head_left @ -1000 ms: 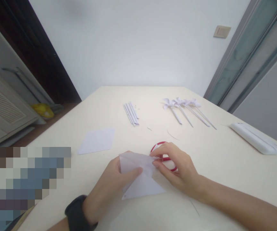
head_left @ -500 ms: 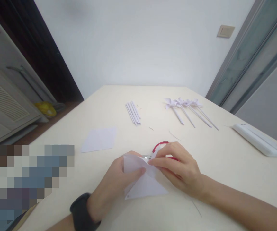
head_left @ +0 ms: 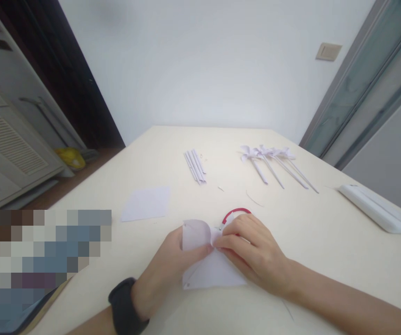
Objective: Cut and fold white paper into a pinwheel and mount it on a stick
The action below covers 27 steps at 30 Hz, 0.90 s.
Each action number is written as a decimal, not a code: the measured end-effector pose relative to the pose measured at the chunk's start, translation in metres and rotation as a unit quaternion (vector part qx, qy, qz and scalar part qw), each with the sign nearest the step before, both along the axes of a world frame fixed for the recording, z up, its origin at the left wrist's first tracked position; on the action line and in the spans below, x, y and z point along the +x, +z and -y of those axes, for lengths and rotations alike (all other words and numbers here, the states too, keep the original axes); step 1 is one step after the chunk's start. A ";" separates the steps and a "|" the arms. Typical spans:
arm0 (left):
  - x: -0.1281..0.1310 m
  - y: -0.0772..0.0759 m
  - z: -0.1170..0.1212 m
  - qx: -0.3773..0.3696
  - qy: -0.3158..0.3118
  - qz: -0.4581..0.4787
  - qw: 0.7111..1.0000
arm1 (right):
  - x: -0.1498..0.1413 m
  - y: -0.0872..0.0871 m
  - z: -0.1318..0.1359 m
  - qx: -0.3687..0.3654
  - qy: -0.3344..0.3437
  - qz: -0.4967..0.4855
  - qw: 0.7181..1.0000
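A white sheet of paper [head_left: 214,272] is held between both hands low in the middle of the view. My left hand [head_left: 172,263], below a black wristband, grips its left side with the thumb on top and the fingers behind. The fingertips of my right hand [head_left: 252,249] pinch a part of the sheet that curls in toward its middle, close to the left thumb. Just behind the right hand lie red-handled scissors [head_left: 237,210], partly hidden by the hand and the paper.
Another white paper sheet [head_left: 146,204] lies to the left. Several rolled paper sticks [head_left: 195,166] rest farther back, with several paper pinwheels [head_left: 266,163] to their right. A long white object [head_left: 375,207] lies at the right edge. Thin scraps dot the white table [head_left: 92,190].
My right hand has drawn part of the paper inward to the middle, so it now curls over beside the left thumb. The view has shifted slightly.
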<state>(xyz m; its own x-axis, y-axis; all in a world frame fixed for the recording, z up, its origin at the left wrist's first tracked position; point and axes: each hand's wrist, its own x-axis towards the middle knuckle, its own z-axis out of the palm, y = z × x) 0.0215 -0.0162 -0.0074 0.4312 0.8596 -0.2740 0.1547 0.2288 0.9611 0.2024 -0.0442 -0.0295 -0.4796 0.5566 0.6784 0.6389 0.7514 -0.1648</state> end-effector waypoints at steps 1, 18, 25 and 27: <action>0.000 -0.002 0.000 0.001 0.000 0.001 1.000 | 0.000 0.000 0.000 -0.004 0.000 -0.002 1.000; 0.001 -0.017 0.000 -0.028 0.022 0.079 0.996 | 0.000 -0.001 -0.002 -0.023 0.002 0.007 1.000; 0.001 -0.016 0.001 -0.055 0.020 0.129 0.990 | 0.000 -0.002 -0.003 -0.024 0.003 0.010 1.000; -0.001 -0.017 -0.001 -0.063 -0.001 0.140 0.988 | 0.000 -0.002 -0.002 -0.024 0.004 0.014 1.000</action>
<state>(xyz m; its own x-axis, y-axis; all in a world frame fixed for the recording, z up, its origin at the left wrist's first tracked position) 0.0207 -0.0149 -0.0246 0.5065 0.8258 -0.2480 -0.1129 0.3487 0.9304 0.2023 -0.0419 -0.0315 -0.5020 0.5841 0.6378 0.6383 0.7478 -0.1825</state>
